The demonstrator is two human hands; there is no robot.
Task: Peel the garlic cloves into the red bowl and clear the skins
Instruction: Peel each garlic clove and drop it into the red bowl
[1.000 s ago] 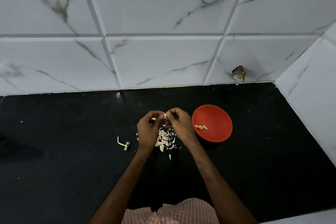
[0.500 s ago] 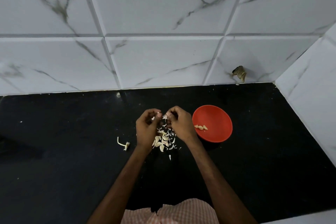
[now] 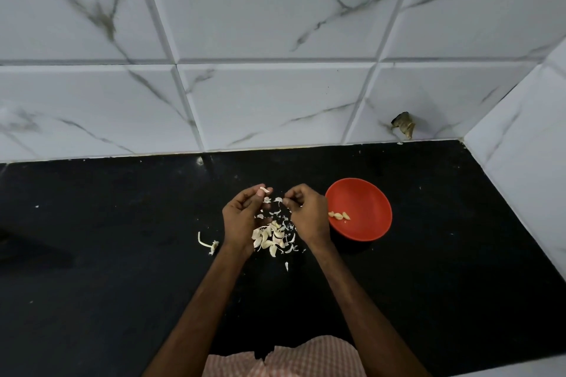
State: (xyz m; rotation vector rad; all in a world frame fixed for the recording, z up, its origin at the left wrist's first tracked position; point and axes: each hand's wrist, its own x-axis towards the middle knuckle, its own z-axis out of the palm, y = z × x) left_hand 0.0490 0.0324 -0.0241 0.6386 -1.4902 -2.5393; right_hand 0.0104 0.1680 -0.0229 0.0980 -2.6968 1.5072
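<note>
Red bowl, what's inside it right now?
A few peeled garlic cloves lie in the red bowl near its left side. The right hand covers part of that rim, so anything there is hidden.

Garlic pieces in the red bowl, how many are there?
3. The peeled cloves lie side by side in the red bowl, at its left side, just beside the right hand. That hand covers the bowl's left rim, so another may be hidden.

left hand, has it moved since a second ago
Yes. The left hand has shifted slightly left, away from the red bowl, opening a gap to the right hand.
</note>
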